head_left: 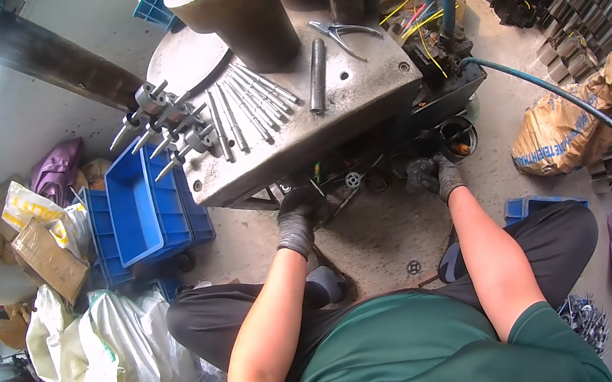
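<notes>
My left hand (299, 207), in a dark grey glove, reaches to the bench's front edge. Its fingers merge with the shadow there, so their pose is hidden. My right hand (426, 173), gloved alike, is under the same edge with fingers curled in; whatever they hold is too dark to make out. Between the hands, a thin rod (344, 199) slants beside a small round metal part with holes (353, 180). Close to my right hand stands a dark round container (459, 137) with something orange inside. Above both hands is the worn metal bench (283, 150).
Metal shafts (251, 103) lie in a row on the bench, near a short steel bar (317, 76) and pliers (345, 35). Blue crates (146, 205) and white sacks (128, 358) stand left. A brown sack (570, 126) and blue hose (547, 82) lie right.
</notes>
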### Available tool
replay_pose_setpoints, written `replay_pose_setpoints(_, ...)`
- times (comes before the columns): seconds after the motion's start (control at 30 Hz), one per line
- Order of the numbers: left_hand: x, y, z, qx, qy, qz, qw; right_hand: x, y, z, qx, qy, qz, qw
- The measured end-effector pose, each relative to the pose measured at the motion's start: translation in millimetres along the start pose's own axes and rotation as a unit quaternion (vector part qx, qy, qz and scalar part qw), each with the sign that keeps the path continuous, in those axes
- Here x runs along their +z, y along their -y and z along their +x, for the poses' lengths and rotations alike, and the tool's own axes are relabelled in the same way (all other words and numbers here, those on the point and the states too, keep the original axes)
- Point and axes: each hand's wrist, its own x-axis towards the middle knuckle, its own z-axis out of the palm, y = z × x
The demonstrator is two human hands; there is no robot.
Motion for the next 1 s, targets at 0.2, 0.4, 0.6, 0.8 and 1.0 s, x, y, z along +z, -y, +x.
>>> replay_pose_setpoints(0.2, -33, 23, -25, -0.036, -0.217, 0.097, 0.971, -11, -9, -27, -0.105, -0.021, -0.083, 0.991)
replay_pose_setpoints(0.4, 37, -71, -8, -0.025, -0.024, 0.339, 0.940, -120, -27, 37, -0.334, -0.123, -0.636, 0.684)
replay_pose_setpoints(0.6, 31, -7, -5, 0.121, 0.018, 0.390, 0.913, 10, -30, -79, -0.248, 0.122, -0.845, 0.457)
replay_pose_setpoints(0.8, 17, -55, -15, 0.064, -0.004, 0.385, 0.921, 61, 28, -189, -0.238, 0.254, -0.753, 0.559)
replay_pose_setpoints(1.0, 19, -76, -15, -0.027, 0.010, 0.318, 0.948, 66, 128, -302, -0.268, 0.277, -0.853, 0.351)
